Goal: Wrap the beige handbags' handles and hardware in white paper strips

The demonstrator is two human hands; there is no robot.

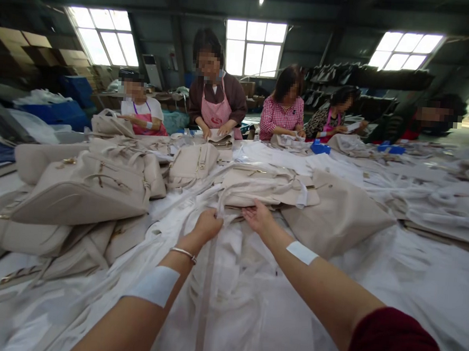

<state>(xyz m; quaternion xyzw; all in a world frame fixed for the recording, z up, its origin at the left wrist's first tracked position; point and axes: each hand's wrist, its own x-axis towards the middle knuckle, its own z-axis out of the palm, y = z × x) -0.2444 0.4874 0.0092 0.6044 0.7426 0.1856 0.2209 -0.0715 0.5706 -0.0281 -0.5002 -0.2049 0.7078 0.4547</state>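
Observation:
A beige handbag (253, 184) with a zip and white wrapping on its straps lies in front of me. My left hand (208, 225) is closed at its near left corner, pinching a wrapped strap (221, 204); the fingertips are partly hidden. At the bag's near edge, my right hand (259, 217) is turned palm up, its fingers apart and touching the lower edge. A large beige bag panel (331, 213) spreads out to the right of this bag. Beneath both hands lie crumpled white wrapping sheets (248, 271).
Beige bags (86, 187) are piled at the left, and another bag (193, 165) stands beyond my left hand. More wrapped bags (447, 204) lie at the right. Across the table several co-workers handle bags, one in a striped apron (218, 108). Small blue boxes (319, 147) sit near them.

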